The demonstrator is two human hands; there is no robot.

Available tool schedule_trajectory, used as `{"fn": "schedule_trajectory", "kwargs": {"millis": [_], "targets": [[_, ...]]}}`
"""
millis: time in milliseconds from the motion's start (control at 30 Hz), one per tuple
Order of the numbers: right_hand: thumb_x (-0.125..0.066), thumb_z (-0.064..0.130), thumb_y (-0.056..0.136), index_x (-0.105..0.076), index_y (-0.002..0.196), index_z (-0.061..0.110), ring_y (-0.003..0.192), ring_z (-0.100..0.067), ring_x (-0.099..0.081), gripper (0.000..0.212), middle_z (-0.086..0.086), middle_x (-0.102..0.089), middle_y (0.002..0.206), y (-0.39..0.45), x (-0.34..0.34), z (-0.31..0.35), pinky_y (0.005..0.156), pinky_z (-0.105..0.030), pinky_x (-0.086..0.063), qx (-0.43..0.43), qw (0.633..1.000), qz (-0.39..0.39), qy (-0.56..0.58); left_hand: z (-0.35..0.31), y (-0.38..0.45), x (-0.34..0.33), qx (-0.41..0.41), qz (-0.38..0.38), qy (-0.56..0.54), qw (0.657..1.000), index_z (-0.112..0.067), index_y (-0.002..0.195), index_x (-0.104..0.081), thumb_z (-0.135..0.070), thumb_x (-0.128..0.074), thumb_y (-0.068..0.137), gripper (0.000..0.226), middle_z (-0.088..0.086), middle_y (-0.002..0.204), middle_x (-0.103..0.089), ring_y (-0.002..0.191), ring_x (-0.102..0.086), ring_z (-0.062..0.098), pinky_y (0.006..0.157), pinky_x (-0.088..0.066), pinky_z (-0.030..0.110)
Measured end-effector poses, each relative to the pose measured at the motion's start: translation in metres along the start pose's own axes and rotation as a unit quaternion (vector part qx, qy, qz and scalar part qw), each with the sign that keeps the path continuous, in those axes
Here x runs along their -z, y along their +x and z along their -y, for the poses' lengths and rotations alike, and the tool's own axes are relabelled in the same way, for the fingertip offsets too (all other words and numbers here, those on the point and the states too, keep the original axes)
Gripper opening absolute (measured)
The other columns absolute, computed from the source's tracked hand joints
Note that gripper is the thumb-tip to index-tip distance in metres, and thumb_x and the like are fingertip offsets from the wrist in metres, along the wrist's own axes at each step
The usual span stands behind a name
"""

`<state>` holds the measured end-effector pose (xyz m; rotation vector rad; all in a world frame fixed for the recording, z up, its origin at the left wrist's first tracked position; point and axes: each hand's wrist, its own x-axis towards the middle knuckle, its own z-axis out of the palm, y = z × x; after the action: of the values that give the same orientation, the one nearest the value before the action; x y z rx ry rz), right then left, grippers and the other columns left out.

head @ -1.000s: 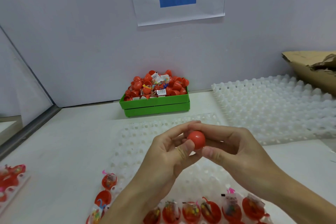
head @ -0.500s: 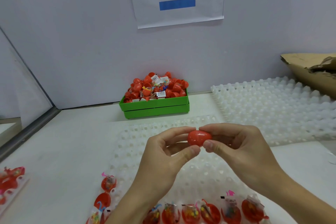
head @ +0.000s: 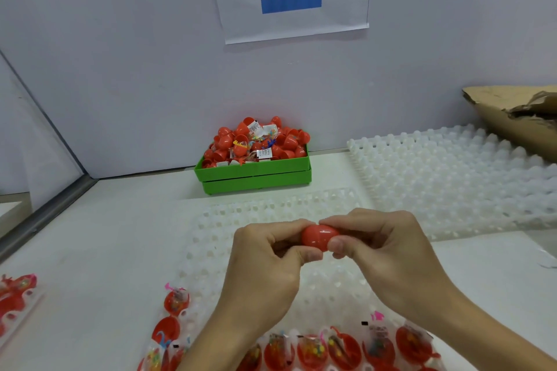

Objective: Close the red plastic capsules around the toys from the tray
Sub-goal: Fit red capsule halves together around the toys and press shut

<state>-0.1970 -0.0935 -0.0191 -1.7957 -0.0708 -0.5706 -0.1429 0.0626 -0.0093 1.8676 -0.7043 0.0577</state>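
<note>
A red plastic capsule (head: 319, 236) lies sideways in the air above the white dimpled tray (head: 271, 211). My left hand (head: 268, 268) pinches its left end with thumb and fingers. My right hand (head: 382, 253) pinches its right end the same way. The two halves look joined, with a faint seam in the middle. Along the tray's near edge stand several open red capsule halves (head: 343, 349) holding bagged toys.
A green bin (head: 256, 175) heaped with red capsules and toy bags stands against the back wall. A stack of white dimpled trays (head: 452, 172) lies at the right, a torn cardboard box (head: 512, 117) behind it. More red pieces (head: 15, 295) lie at the left edge.
The capsule has turned from end-on to lying sideways between both hands, and the hands have drawn closer together around it, slightly lower in view.
</note>
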Motion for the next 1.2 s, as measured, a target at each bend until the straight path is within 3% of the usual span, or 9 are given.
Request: {"fn": "schedule_trajectory", "kwargs": {"millis": [100, 200, 367, 500, 633, 800, 867, 1000, 1200], "targets": [[-0.077, 0.021, 0.073, -0.070, 0.109, 0.031, 0.068, -0.017, -0.072, 0.038, 0.000, -0.077, 0.081, 0.001, 0.001, 0.001, 0.067, -0.021, -0.056, -0.043, 0.997, 0.006, 0.068, 0.004, 0.001, 0.004, 0.030, 0.034, -0.052, 0.998, -0.029, 0.114, -0.069, -0.003, -0.068, 0.088, 0.037, -0.004, 0.088, -0.077, 0.083, -0.074, 0.013, 0.080, -0.056, 0.020], [-0.067, 0.033, 0.072, -0.059, 0.125, 0.026, 0.074, -0.019, -0.074, 0.054, -0.001, -0.078, 0.089, 0.002, 0.004, 0.004, 0.066, -0.021, -0.057, -0.048, 0.993, 0.000, 0.107, 0.002, 0.004, 0.005, 0.070, 0.035, -0.182, 0.980, -0.012, 0.107, -0.071, -0.014, -0.063, 0.088, 0.020, 0.012, 0.089, -0.075, 0.082, -0.074, 0.026, 0.071, -0.058, 0.027], [-0.060, 0.036, 0.078, -0.062, 0.125, 0.017, 0.082, -0.025, -0.075, 0.051, -0.003, -0.077, 0.097, 0.009, 0.023, 0.003, 0.064, -0.025, -0.059, -0.042, 0.989, -0.054, 0.130, -0.005, 0.010, 0.014, 0.227, 0.001, -0.536, 0.813, 0.006, 0.094, -0.075, -0.022, -0.057, 0.082, 0.036, 0.026, 0.089, -0.071, 0.079, -0.072, 0.033, 0.061, -0.059, 0.031], [-0.058, 0.033, 0.080, -0.066, 0.119, 0.016, 0.081, -0.025, -0.075, 0.044, -0.007, -0.077, 0.093, 0.011, 0.026, -0.002, 0.064, -0.026, -0.059, -0.065, 0.987, -0.063, 0.132, -0.006, 0.011, 0.020, 0.239, 0.001, -0.599, 0.764, 0.008, 0.091, -0.075, -0.023, -0.057, 0.081, 0.037, 0.025, 0.090, -0.072, 0.080, -0.074, 0.034, 0.060, -0.061, 0.031], [-0.057, 0.025, 0.088, -0.069, 0.113, 0.019, 0.080, -0.022, -0.074, 0.029, -0.007, -0.077, 0.088, 0.010, 0.022, -0.007, 0.065, -0.026, -0.060, -0.070, 0.990, -0.051, 0.110, -0.005, 0.011, 0.019, 0.217, -0.015, -0.567, 0.794, 0.006, 0.096, -0.072, -0.020, -0.063, 0.080, 0.032, 0.026, 0.098, -0.072, 0.088, -0.073, 0.035, 0.061, -0.060, 0.030], [-0.058, 0.007, 0.094, -0.071, 0.108, 0.019, 0.079, -0.021, -0.074, 0.023, -0.007, -0.076, 0.085, 0.008, 0.019, -0.011, 0.064, -0.025, -0.059, -0.080, 0.992, -0.031, 0.092, 0.001, 0.011, 0.012, 0.075, -0.114, -0.318, 0.938, -0.022, 0.089, -0.066, -0.020, -0.080, 0.066, 0.027, 0.009, 0.090, -0.074, 0.087, -0.072, 0.024, 0.066, -0.057, 0.024], [-0.059, 0.008, 0.092, -0.072, 0.108, 0.017, 0.078, -0.021, -0.074, 0.022, -0.007, -0.076, 0.085, 0.008, 0.017, -0.011, 0.062, -0.024, -0.058, -0.081, 0.992, -0.024, 0.092, 0.003, 0.009, 0.011, 0.018, -0.137, -0.193, 0.971, -0.030, 0.085, -0.064, -0.015, -0.084, 0.069, 0.029, 0.002, 0.086, -0.074, 0.083, -0.071, 0.017, 0.067, -0.057, 0.022], [-0.062, 0.024, 0.083, -0.072, 0.107, 0.017, 0.080, -0.022, -0.074, 0.027, -0.008, -0.076, 0.086, 0.005, 0.012, -0.008, 0.064, -0.024, -0.058, -0.086, 0.991, -0.006, 0.106, 0.009, 0.007, 0.009, -0.086, -0.130, -0.044, 0.987, -0.034, 0.092, -0.063, 0.000, -0.082, 0.073, 0.044, -0.010, 0.089, -0.069, 0.090, -0.067, 0.014, 0.066, -0.055, 0.018], [-0.073, 0.032, 0.070, -0.073, 0.108, 0.020, 0.083, -0.020, -0.075, 0.040, -0.002, -0.077, 0.093, -0.001, 0.001, 0.000, 0.065, -0.024, -0.058, -0.075, 0.989, 0.039, 0.118, 0.006, 0.002, 0.004, -0.205, -0.049, 0.108, 0.972, -0.034, 0.102, -0.060, -0.006, -0.078, 0.076, 0.043, -0.019, 0.098, -0.060, 0.094, -0.061, 0.007, 0.069, -0.054, 0.014]]}}
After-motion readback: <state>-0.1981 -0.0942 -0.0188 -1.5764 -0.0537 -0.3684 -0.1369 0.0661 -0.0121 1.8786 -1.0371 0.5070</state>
